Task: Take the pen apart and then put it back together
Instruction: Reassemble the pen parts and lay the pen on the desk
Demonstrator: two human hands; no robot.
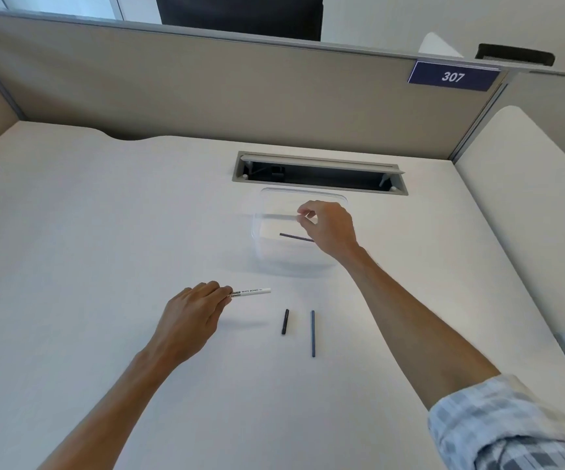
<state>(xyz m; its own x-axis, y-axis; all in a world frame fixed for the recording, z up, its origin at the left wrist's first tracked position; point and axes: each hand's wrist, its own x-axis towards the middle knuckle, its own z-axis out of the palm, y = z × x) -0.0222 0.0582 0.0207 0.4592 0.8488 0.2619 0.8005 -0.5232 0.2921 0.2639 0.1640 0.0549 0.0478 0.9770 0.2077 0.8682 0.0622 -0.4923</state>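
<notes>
The left hand [191, 315] pinches the white whiteboard-pen barrel [252, 292] near the clear plastic tub [276, 262]. Over that tub the right hand [330, 228] pinches a pale thin tube [279, 216]. Nearer than the tub, two dark slim rods [285, 322] lie on the white bench [70, 232].

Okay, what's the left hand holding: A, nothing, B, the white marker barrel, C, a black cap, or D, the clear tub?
B: the left hand grips the white marker barrel, its printed end sticking out to the right above the desk.

Desk [104, 232] — container [267, 262], cap [285, 321], rod [313, 333].
</notes>
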